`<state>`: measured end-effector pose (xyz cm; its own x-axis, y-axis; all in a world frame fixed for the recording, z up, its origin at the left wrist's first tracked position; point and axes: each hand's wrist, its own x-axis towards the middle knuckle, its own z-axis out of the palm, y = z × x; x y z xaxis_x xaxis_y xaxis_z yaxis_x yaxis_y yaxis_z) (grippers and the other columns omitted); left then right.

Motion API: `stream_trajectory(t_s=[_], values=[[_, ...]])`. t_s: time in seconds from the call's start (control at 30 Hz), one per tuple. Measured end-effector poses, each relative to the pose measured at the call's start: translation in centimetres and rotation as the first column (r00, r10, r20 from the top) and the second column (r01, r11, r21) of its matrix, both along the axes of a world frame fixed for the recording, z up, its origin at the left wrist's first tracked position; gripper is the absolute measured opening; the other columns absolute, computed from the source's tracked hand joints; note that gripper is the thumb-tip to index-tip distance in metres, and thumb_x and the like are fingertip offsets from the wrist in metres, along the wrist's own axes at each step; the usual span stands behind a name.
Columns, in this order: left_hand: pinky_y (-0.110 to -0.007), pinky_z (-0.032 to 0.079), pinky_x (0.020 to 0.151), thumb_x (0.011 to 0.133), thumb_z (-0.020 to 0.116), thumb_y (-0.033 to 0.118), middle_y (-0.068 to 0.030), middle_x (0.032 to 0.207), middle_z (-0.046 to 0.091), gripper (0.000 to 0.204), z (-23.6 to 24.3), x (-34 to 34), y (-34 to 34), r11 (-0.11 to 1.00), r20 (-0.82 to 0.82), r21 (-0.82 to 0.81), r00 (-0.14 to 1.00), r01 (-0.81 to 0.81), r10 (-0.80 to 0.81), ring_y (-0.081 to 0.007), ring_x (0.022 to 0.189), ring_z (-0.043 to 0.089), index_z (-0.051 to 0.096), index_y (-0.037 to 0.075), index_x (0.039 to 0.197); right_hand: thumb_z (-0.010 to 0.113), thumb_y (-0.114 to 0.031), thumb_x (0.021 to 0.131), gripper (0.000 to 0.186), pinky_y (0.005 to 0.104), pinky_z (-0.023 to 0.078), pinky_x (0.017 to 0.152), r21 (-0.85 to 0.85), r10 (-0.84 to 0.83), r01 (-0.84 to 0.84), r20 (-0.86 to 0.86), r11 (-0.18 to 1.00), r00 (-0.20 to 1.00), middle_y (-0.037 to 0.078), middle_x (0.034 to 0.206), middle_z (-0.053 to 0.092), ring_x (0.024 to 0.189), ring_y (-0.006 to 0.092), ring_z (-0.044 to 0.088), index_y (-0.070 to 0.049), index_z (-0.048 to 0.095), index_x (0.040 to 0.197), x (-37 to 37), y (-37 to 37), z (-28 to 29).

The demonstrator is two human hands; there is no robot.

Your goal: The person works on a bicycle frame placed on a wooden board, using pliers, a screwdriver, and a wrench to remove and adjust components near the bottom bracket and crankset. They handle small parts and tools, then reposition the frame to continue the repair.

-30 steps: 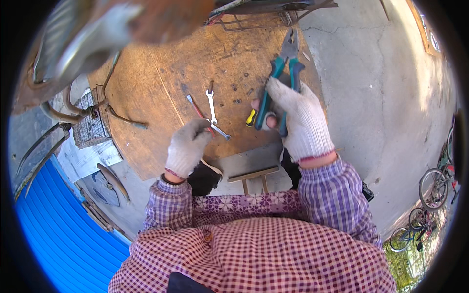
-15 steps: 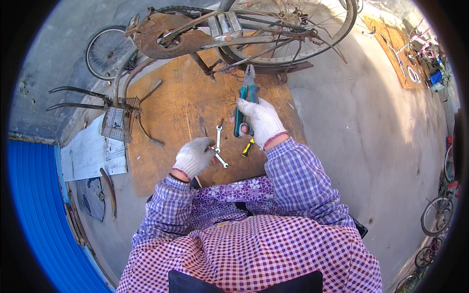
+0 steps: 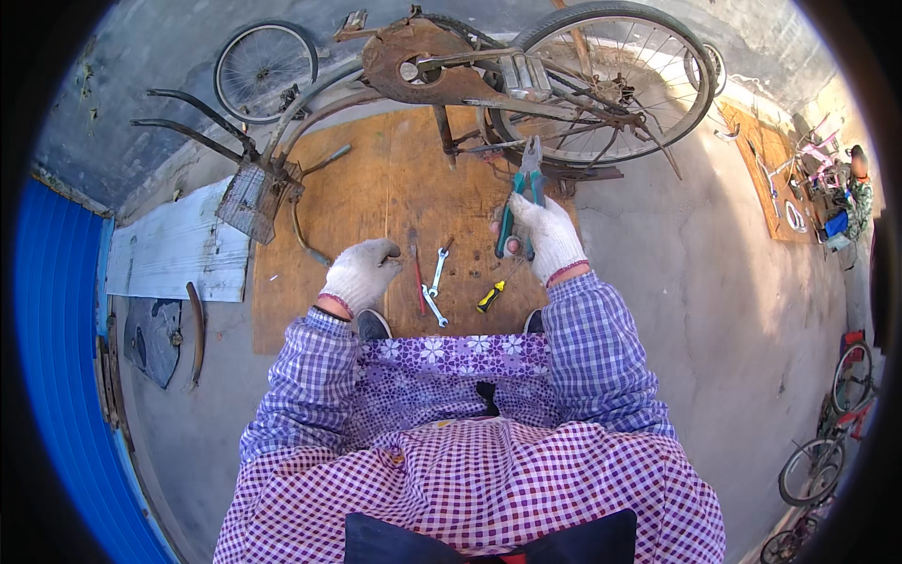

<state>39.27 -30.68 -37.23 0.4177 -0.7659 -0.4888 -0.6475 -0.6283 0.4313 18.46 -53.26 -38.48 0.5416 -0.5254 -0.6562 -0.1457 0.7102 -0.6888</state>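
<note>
The left hand (image 3: 362, 274) is curled, whether around anything I cannot tell; the right hand (image 3: 550, 235) grips pliers (image 3: 519, 186) with 2 teal-and-dark handles (image 3: 505, 228) and a dull grey head (image 3: 533, 156), over the wooden board (image 3: 338, 207).

No lettering, numbers or signs can be read

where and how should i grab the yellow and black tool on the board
Probably around the middle of the yellow and black tool, from above, pinching across its long sides: it lies flat and slanted on the wooden board, with bare wood either side.
</note>
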Motion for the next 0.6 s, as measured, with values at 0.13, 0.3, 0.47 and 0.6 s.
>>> stream_trajectory(t_s=[0.13,0.3,0.47,0.6], values=[[-0.048,0.054,0.089,0.093,0.067,0.036,-0.0208,0.106,0.073,0.035,-1.4,6.8,2.9,0.999,-0.004,0.039,1.000,-0.018,0.018,-0.0395,0.103,0.070,0.074,0.004,0.105,0.061,-0.025,0.108,0.023,0.0291,0.049,0.053,-0.042,0.052,-0.052,0.000,0.998,0.999,0.010,0.100,0.069,0.085,0.0212,0.072,-0.006,0.059,0.120,5.7,4.2,-0.2],[-0.046,0.052,0.073,0.087,0.075,0.039,-0.0197,0.085,0.067,0.039,-2.0,14.1,5.1,0.962,0.012,-0.027,0.963,-0.270,0.271,-0.0367,0.082,0.066,0.065,0.002,0.088,0.062,-0.024,0.107,0.023,0.0288,0.049,0.052,-0.038,0.030,-0.031,-0.024,0.999,0.999,0.010,0.098,0.068,0.084,0.0202,0.072,-0.005,0.060,0.119,14.0,7.0,-1.8],[-0.041,0.039,0.058,0.085,0.081,0.031,-0.0112,0.064,0.044,0.045,-3.5,17.9,5.6,0.824,-0.001,-0.324,0.871,-0.466,0.492,-0.0229,0.062,0.043,0.049,0.001,0.073,0.061,-0.023,0.107,0.023,0.0288,0.050,0.054,-0.058,0.068,-0.072,-0.065,0.996,0.996,0.010,0.100,0.069,0.086,0.0216,0.072,-0.005,0.060,0.121,19.1,7.0,-4.4],[-0.036,0.033,0.055,0.088,0.080,0.021,-0.0014,0.061,0.038,0.043,-4.6,18.1,5.0,0.727,-0.097,-0.433,0.829,-0.533,0.550,-0.0124,0.062,0.035,0.045,0.003,0.069,0.062,-0.021,0.107,0.023,0.0296,0.051,0.053,-0.062,0.048,-0.053,-0.074,0.997,0.996,0.011,0.099,0.068,0.086,0.0222,0.072,-0.003,0.059,0.121,19.1,6.0,-5.3]])
